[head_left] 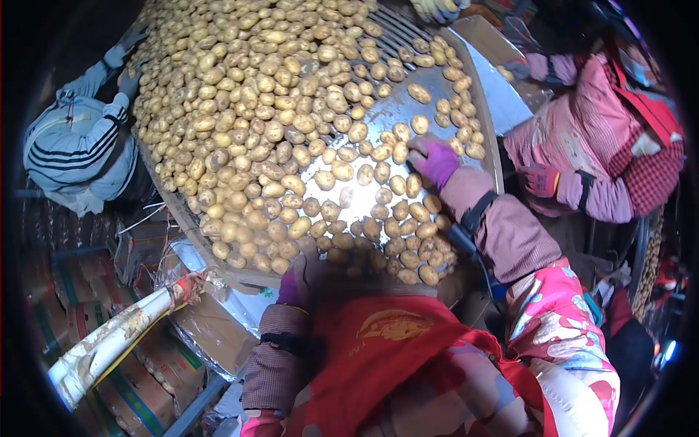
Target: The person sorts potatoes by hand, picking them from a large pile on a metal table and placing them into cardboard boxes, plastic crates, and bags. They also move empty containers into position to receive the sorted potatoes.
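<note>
A big heap of potatoes (240,95) covers the sorting table, thinning to loose potatoes on the bare metal surface (393,109) near me. My right hand (435,159), in a purple glove with greyish fingertips, reaches over this thinner part. Its fingers are apart and lie beside a potato (400,152), with no potato visibly gripped. My left hand (297,282), also in a purple glove, is low at the table's near edge, beside the closest potatoes. Dark shadow and blur hide its fingers.
Metal bars (404,33) show at the far side. A person in pink (575,138) stands at the right, another in light blue (76,146) at the left. Another worker's gloved hand (439,9) is at the top. Cartons (218,328) and a white pipe (116,342) are lower left.
</note>
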Action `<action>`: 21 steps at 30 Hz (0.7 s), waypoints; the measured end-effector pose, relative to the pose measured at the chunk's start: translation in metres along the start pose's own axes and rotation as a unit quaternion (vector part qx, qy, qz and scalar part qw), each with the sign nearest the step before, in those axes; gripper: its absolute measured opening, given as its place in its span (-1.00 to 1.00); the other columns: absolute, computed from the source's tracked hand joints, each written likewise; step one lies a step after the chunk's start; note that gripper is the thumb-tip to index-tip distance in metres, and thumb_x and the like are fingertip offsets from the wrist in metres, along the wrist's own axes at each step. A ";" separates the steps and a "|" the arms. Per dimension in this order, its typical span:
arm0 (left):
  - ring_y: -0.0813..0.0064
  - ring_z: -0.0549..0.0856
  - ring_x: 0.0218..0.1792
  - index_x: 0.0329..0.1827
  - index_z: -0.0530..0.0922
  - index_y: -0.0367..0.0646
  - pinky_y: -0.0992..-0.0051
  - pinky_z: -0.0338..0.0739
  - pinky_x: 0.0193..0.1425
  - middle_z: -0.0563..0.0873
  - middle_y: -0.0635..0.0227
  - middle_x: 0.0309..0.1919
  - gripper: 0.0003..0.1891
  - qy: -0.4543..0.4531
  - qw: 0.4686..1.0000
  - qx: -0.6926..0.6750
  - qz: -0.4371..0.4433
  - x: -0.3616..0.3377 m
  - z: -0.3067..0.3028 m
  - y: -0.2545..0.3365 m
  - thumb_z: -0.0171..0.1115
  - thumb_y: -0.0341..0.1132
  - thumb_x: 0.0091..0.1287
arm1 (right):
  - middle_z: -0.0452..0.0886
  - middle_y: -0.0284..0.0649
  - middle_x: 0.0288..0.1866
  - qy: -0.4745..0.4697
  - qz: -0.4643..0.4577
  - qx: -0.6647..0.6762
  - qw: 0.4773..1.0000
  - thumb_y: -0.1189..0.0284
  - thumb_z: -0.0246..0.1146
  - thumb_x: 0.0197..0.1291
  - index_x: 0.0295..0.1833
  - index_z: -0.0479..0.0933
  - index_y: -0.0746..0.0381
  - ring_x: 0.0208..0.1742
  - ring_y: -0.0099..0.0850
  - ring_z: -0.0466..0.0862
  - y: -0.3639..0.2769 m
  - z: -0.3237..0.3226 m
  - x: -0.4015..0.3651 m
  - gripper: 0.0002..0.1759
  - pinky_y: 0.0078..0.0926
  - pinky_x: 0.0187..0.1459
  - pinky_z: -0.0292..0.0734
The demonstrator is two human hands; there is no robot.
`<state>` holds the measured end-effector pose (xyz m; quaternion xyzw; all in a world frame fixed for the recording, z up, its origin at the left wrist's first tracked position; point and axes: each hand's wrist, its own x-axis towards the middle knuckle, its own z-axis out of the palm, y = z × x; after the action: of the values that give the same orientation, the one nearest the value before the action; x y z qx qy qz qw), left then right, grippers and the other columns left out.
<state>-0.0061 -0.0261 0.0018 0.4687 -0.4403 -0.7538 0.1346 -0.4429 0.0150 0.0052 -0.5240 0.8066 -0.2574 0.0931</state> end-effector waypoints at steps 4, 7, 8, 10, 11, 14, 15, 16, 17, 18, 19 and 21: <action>0.28 0.66 -0.01 0.34 0.40 -0.20 0.42 0.59 0.05 0.64 0.13 0.05 -0.50 -0.001 0.998 -0.037 -0.049 0.010 0.006 0.007 -0.09 -0.01 0.55 | 0.57 -0.04 0.19 -0.075 0.127 -0.089 0.985 0.13 0.20 0.24 0.31 0.50 -0.07 0.26 -0.03 0.56 0.032 -0.010 0.126 -0.49 -0.10 0.26 0.47; 0.30 0.64 -0.05 0.31 0.41 -0.21 0.43 0.58 0.03 0.63 0.16 0.00 -0.50 -0.016 0.997 -0.032 -0.068 0.016 0.007 0.007 -0.11 0.00 0.55 | 0.55 0.00 0.25 -0.093 0.174 -0.176 0.964 0.13 0.25 0.21 0.42 0.36 -0.16 0.31 -0.01 0.55 0.040 0.002 0.158 -0.37 -0.08 0.31 0.43; 0.30 0.64 -0.06 0.30 0.41 -0.21 0.43 0.58 0.03 0.62 0.18 -0.02 -0.51 -0.025 0.997 -0.024 -0.069 0.018 0.007 0.007 -0.11 0.00 0.55 | 0.54 -0.01 0.28 -0.099 0.161 -0.206 0.960 0.13 0.25 0.20 0.45 0.31 -0.20 0.34 -0.01 0.53 0.041 0.008 0.163 -0.33 -0.07 0.33 0.41; 0.31 0.63 -0.09 0.28 0.42 -0.21 0.43 0.57 0.02 0.62 0.20 -0.05 -0.51 -0.054 0.996 0.006 -0.063 0.020 0.006 0.003 -0.12 0.01 0.55 | 0.51 -0.04 0.32 -0.112 0.169 -0.216 0.955 0.12 0.26 0.19 0.47 0.28 -0.23 0.34 0.00 0.52 0.045 0.020 0.151 -0.31 -0.07 0.34 0.39; 0.32 0.63 -0.10 0.27 0.42 -0.21 0.43 0.57 0.01 0.62 0.21 -0.07 -0.51 -0.078 0.995 0.022 -0.056 0.018 0.006 0.000 -0.12 0.02 0.55 | 0.49 -0.05 0.34 -0.120 0.175 -0.224 0.951 0.12 0.26 0.19 0.48 0.27 -0.25 0.34 0.01 0.52 0.040 0.020 0.141 -0.29 -0.08 0.35 0.38; 0.33 0.61 -0.14 0.24 0.43 -0.21 0.43 0.56 0.00 0.61 0.24 -0.12 -0.51 -0.186 0.969 -0.150 -0.057 0.020 -0.004 -0.012 -0.14 0.03 0.55 | 0.61 -0.11 0.17 -0.081 0.159 -0.038 0.983 0.22 0.16 0.33 0.28 0.50 -0.16 0.15 -0.07 0.64 0.018 0.011 0.103 -0.60 -0.07 0.14 0.52; 0.35 0.60 -0.15 0.22 0.43 -0.19 0.43 0.55 -0.02 0.59 0.27 -0.15 -0.52 -0.238 0.866 -0.429 -0.096 0.029 -0.014 -0.024 -0.13 0.03 0.54 | 0.64 -0.12 0.10 -0.073 0.129 0.026 0.989 0.25 0.13 0.35 0.20 0.55 -0.12 0.09 -0.10 0.67 -0.004 0.002 0.089 -0.67 -0.09 0.08 0.55; 0.34 0.61 -0.02 0.26 0.41 -0.22 0.42 0.55 0.04 0.61 0.24 -0.01 -0.47 -0.156 0.917 -0.359 -0.080 0.019 0.012 0.003 -0.09 0.07 0.52 | 0.67 -0.14 0.03 -0.068 0.100 0.090 0.989 0.29 0.11 0.37 0.12 0.61 -0.09 0.03 -0.13 0.70 -0.026 -0.008 0.075 -0.72 -0.10 0.02 0.58; 0.33 0.63 -0.05 0.23 0.43 -0.21 0.38 0.56 0.00 0.63 0.23 -0.04 -0.52 -0.115 0.954 -0.277 -0.026 0.020 0.044 0.013 -0.01 0.00 0.48 | 0.69 -0.15 -0.05 -0.081 0.047 0.121 0.988 0.32 0.12 0.36 0.04 0.63 -0.07 -0.03 -0.16 0.71 -0.044 -0.011 0.059 -0.76 -0.12 -0.03 0.59; 0.31 0.64 -0.08 0.19 0.45 -0.19 0.34 0.57 -0.04 0.64 0.22 -0.07 -0.57 -0.073 0.978 -0.192 0.022 0.024 0.079 0.019 0.07 -0.06 0.44 | 0.69 -0.17 -0.09 -0.079 -0.280 -0.161 0.943 0.35 0.15 0.32 0.02 0.64 -0.04 -0.05 -0.16 0.72 -0.054 0.000 0.038 -0.77 -0.12 -0.06 0.60; 0.30 0.65 -0.07 0.19 0.45 -0.20 0.32 0.58 -0.03 0.65 0.21 -0.05 -0.56 -0.080 0.989 -0.110 0.051 0.027 0.099 0.040 0.09 -0.06 0.43 | 0.69 -0.18 -0.10 -0.113 -0.385 -0.207 0.892 0.36 0.17 0.29 0.01 0.64 -0.01 -0.05 -0.16 0.72 -0.056 0.003 0.030 -0.77 -0.12 -0.07 0.60; 0.29 0.66 -0.01 0.23 0.42 -0.25 0.32 0.59 0.02 0.66 0.18 0.03 -0.48 -0.139 0.985 0.053 0.090 0.030 0.134 0.097 0.07 0.01 0.44 | 0.69 -0.20 -0.11 -0.200 -0.390 -0.058 0.897 0.38 0.21 0.23 0.00 0.64 0.02 -0.03 -0.15 0.71 -0.057 -0.001 0.025 -0.76 -0.12 -0.07 0.61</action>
<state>-0.1527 -0.0285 0.0835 0.3244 -0.5342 -0.7721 0.1147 -0.4084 -0.0257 0.0380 -0.8413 0.5155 -0.1158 0.1142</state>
